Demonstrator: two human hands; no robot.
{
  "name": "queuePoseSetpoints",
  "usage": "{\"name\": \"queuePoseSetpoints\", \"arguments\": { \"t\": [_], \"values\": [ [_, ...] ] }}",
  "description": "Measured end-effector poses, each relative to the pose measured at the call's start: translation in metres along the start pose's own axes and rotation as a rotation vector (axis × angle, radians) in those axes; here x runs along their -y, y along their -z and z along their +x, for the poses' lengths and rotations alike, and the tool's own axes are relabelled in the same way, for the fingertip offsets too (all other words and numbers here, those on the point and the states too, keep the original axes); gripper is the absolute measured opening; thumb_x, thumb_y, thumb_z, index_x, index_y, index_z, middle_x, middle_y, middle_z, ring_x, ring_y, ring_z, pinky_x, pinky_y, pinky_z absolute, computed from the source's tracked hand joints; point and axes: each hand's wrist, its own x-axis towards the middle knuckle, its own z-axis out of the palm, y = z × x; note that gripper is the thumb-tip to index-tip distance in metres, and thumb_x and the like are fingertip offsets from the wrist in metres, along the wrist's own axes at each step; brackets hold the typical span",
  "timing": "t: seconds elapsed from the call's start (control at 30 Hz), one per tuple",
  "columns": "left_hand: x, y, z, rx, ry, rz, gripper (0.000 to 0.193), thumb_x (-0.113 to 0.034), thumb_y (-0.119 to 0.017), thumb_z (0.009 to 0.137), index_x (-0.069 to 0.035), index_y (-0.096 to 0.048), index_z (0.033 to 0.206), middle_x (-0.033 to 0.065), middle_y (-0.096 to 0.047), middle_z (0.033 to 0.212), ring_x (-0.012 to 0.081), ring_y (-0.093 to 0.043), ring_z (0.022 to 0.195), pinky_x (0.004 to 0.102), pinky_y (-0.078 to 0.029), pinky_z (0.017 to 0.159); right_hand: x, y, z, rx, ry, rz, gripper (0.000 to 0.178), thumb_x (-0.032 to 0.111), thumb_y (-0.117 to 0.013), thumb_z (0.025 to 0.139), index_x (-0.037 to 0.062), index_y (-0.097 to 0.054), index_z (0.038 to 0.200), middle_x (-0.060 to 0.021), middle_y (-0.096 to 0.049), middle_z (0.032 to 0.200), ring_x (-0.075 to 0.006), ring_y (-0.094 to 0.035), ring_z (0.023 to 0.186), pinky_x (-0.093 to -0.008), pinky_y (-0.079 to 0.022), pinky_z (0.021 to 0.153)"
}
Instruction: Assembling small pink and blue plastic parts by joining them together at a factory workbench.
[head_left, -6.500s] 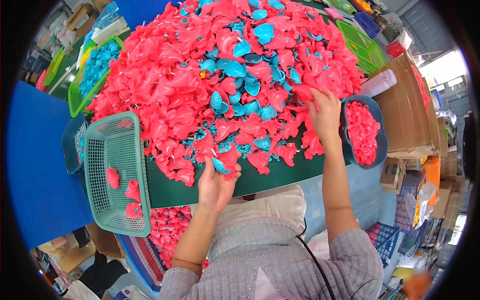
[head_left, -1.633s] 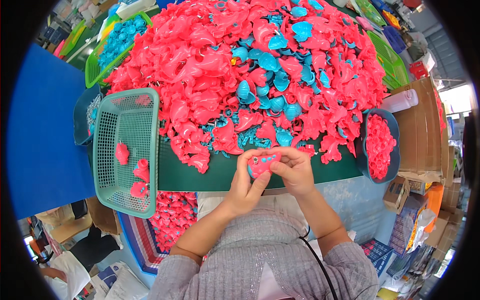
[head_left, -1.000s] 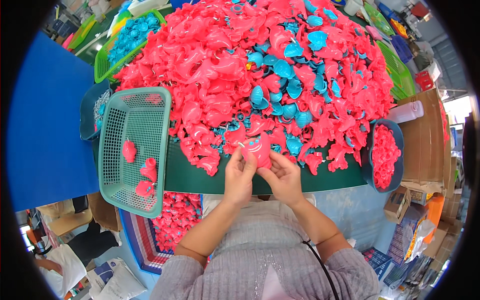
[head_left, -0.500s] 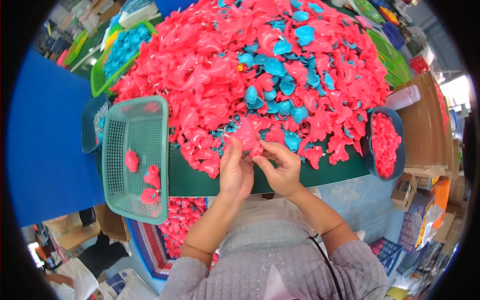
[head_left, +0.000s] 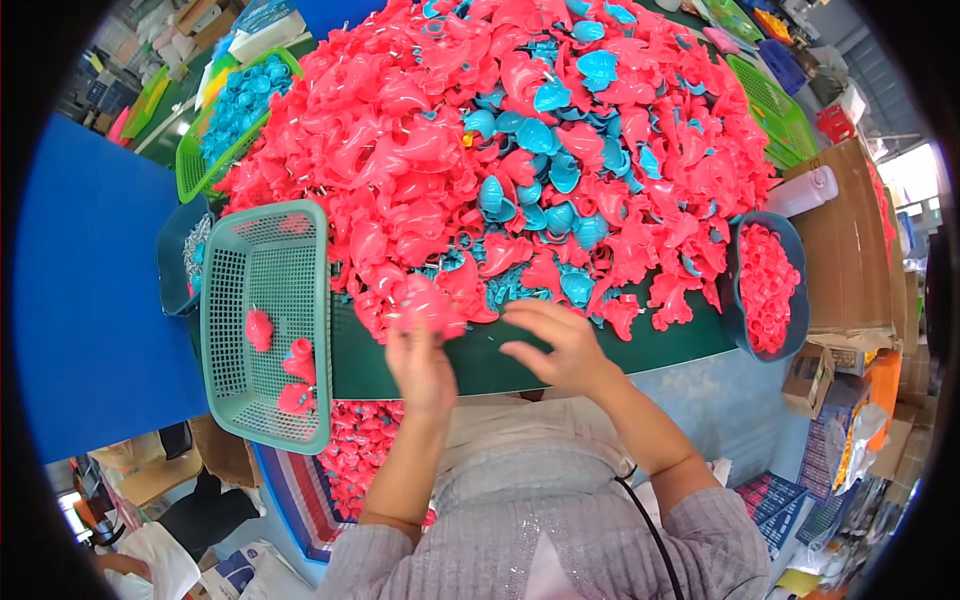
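My left hand (head_left: 424, 365) is closed around a glossy pink plastic shell piece (head_left: 422, 303), held up over the near edge of the heap and slightly blurred. To its right, my right hand (head_left: 560, 345) has its thumb and fingers spread apart with nothing between them. A large heap of pink plastic parts (head_left: 400, 150), mixed with blue shell-shaped parts (head_left: 535, 137), covers most of the green table (head_left: 370, 368). Left of my hands stands a pale green mesh basket (head_left: 322, 300) with a few pink pieces (head_left: 258, 329) inside.
At the right edge sits a dark bowl of small pink parts (head_left: 768, 290), next to a cardboard box (head_left: 850, 250) and a pale bottle (head_left: 803, 192). A bright green basket of blue parts (head_left: 190, 165) and a dark bin of metal bits (head_left: 175, 260) lie left. More pink parts (head_left: 360, 450) fill a container below.
My hands have drawn apart. The left moved leftward with the pink piece, while the right let go and opened. The view has shifted slightly.
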Motion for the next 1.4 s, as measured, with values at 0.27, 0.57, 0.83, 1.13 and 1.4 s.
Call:
{"name": "queuePoseSetpoints", "arguments": {
  "t": [0.27, 0.57, 0.83, 1.13, 1.4],
  "values": [
    [-0.04, 0.029, 0.014, -0.023, -0.05, -0.102, 0.032, -0.027, -0.051, 0.098, 0.001, -0.052, 0.112, 0.0151, -0.064, 0.105, 0.0241, -0.064, 0.095, 0.0354, -0.051, 0.084, -0.029, 0.013, 0.013, -0.221, 0.011, -0.515, 0.02, 0.001, -0.072, 0.071, 0.0004, -0.064, 0.09, -0.0118, -0.064, 0.089, -0.0302, -0.057, 0.082, -0.0389, -0.047, 0.072],
    [-0.039, 0.027, 0.023, 0.023, -0.037, -0.157, 0.034, -0.029, -0.051, 0.098, 0.001, -0.053, 0.113, 0.0137, -0.064, 0.107, 0.0242, -0.064, 0.097, 0.0359, -0.049, 0.088, -0.007, -0.022, 0.026, -0.013, 0.066, -0.374, 0.024, 0.009, -0.074, 0.069, 0.0029, -0.064, 0.091, -0.0093, -0.064, 0.096, -0.0293, -0.057, 0.088, -0.0392, -0.047, 0.076],
    [-0.041, 0.04, 0.018, 0.016, -0.04, -0.14, 0.033, -0.028, -0.05, 0.098, 0.002, -0.052, 0.113, 0.0155, -0.063, 0.109, 0.0273, -0.063, 0.101, 0.0368, -0.049, 0.09, -0.046, -0.031, 0.087, 0.0, 0.15, -0.773, 0.015, 0.009, -0.064, 0.072, 0.0088, -0.065, 0.087, -0.0037, -0.059, 0.076, -0.023, -0.06, 0.08, -0.0362, -0.045, 0.064],
    [-0.032, 0.022, 0.021, 0.084, -0.022, -0.167, 0.036, -0.028, -0.048, 0.099, 0.001, -0.051, 0.12, 0.0136, -0.062, 0.112, 0.0255, -0.062, 0.104, 0.0339, -0.048, 0.09, -0.059, -0.047, 0.102, 0.322, 0.172, -0.841, 0.006, 0.013, -0.062, 0.07, 0.0079, -0.064, 0.072, -0.0093, -0.062, 0.081, -0.0254, -0.064, 0.071, -0.0382, -0.049, 0.06],
    [-0.023, -0.036, 0.013, 0.26, 0.177, -0.396, 0.046, -0.037, -0.041, 0.1, -0.001, -0.047, 0.128, 0.015, -0.057, 0.123, 0.0255, -0.057, 0.112, 0.039, -0.045, 0.097, 0.004, -0.009, 0.063, 0.197, -0.006, -0.165, 0.029, 0.001, -0.068, 0.071, 0.0029, -0.058, 0.098, -0.0139, -0.062, 0.104, -0.0316, -0.061, 0.096, -0.0372, -0.051, 0.08]
  ]
}}
